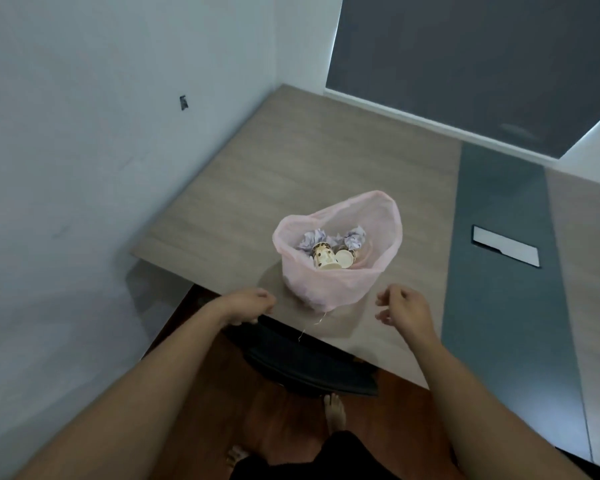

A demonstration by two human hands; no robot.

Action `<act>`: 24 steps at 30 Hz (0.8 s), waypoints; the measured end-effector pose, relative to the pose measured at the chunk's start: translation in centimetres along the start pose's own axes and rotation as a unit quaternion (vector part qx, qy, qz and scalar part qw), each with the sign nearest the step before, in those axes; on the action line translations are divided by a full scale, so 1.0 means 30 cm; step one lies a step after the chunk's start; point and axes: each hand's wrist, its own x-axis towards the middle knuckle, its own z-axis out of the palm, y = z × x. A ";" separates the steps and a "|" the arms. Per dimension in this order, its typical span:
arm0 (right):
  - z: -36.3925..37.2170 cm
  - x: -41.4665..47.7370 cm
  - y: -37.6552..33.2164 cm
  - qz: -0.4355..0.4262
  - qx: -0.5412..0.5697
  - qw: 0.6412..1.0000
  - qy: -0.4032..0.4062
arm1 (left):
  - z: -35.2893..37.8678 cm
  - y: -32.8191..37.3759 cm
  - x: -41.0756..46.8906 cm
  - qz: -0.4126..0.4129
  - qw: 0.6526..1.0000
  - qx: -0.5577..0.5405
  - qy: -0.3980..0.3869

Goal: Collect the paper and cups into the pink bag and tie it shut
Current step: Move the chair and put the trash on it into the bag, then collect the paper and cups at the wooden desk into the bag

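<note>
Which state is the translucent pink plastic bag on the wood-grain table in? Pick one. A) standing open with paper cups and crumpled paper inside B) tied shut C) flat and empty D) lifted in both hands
A: the pink plastic bag stands with its mouth open, spotted paper cups and crumpled paper visible inside.

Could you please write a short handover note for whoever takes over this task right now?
Left hand: loosely curled, holding nothing, by the table's near edge, left of the bag.
Right hand: loosely curled, holding nothing, right of the bag.
Pink bag: stands on the table between the hands, with its mouth wide open. The crumpled paper and cups lie inside.
Done: the paper and cups are in the bag.
Left: gather the bag's mouth and tie it shut.
</note>
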 end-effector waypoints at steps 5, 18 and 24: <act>-0.129 0.154 -0.161 -0.002 0.092 0.993 0.072 | -0.001 0.191 0.066 0.026 0.927 -0.329 0.178; -0.111 0.446 -0.346 0.086 0.163 0.972 -0.146 | 0.099 0.288 0.197 -0.013 0.787 -0.536 0.306; 0.029 0.357 -0.528 0.052 0.210 0.956 -0.197 | 0.052 0.207 -0.006 0.047 0.697 -0.630 0.338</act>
